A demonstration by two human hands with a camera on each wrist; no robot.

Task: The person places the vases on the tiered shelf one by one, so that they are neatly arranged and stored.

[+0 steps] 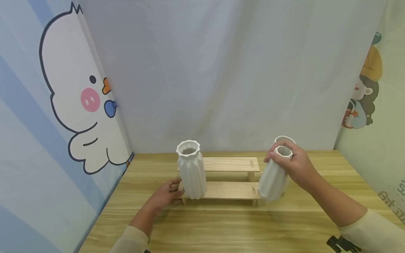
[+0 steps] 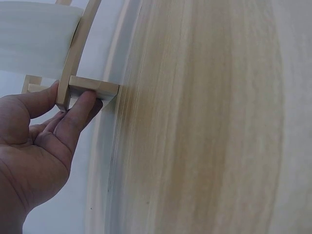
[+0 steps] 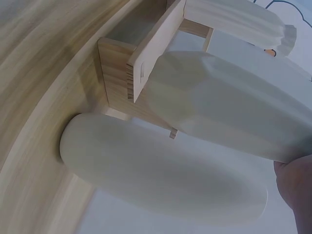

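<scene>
My left hand pinches the left end of a two-step wooden stand, thumb on top and fingers below in the left wrist view. A white pleated vase with a scalloped rim stands upright at the left of the lower step. My right hand grips a second white vase around its neck. That vase is tilted, its base close to the stand's right end; whether they touch, I cannot tell. A third white vase stands on the table beside the stand, mostly hidden behind my right hand in the head view.
The stand's upper step lies behind the lower one. Beneath everything is a wood-grain table. A pale grey cloth closes off the back, with printed cartoon panels on the left and right sides.
</scene>
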